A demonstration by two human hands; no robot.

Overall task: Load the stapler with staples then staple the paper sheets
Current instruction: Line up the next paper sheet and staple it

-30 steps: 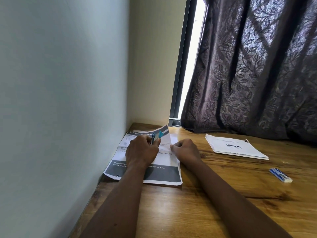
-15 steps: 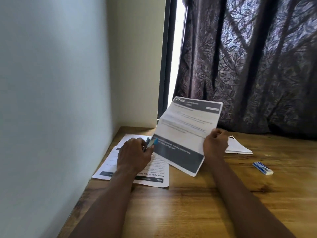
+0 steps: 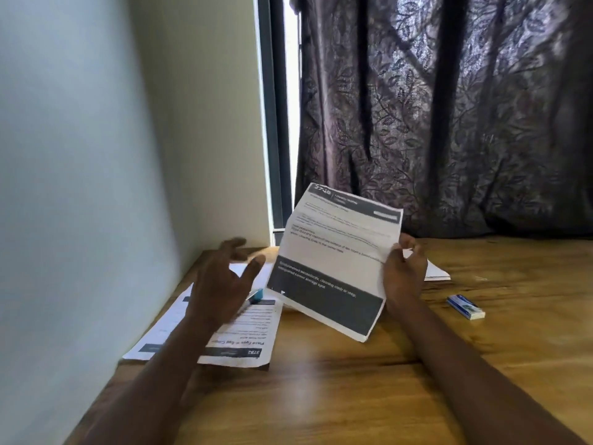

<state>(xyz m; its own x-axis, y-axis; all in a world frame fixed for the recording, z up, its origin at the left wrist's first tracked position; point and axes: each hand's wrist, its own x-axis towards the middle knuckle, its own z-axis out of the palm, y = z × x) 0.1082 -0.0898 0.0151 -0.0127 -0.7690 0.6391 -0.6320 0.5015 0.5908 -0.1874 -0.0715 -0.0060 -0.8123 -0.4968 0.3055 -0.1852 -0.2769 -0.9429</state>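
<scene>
The stapler (image 3: 255, 296) lay on the flat sheets (image 3: 244, 335) beside the wall (image 3: 80, 187), just under the left hand (image 3: 221, 284). That hand's fingers were spread and held nothing, likely poised to take the stapler. The right hand (image 3: 402, 271) pinched the raised sheets (image 3: 333, 261) by their right edge, tilted up, probably for checking. The staple box (image 3: 465, 306) sat well apart on the table (image 3: 353, 396).

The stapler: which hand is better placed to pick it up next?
Probably left. The left hand is open just above the stapler on the flat sheets; the right hand is busy gripping the raised sheet.
</scene>
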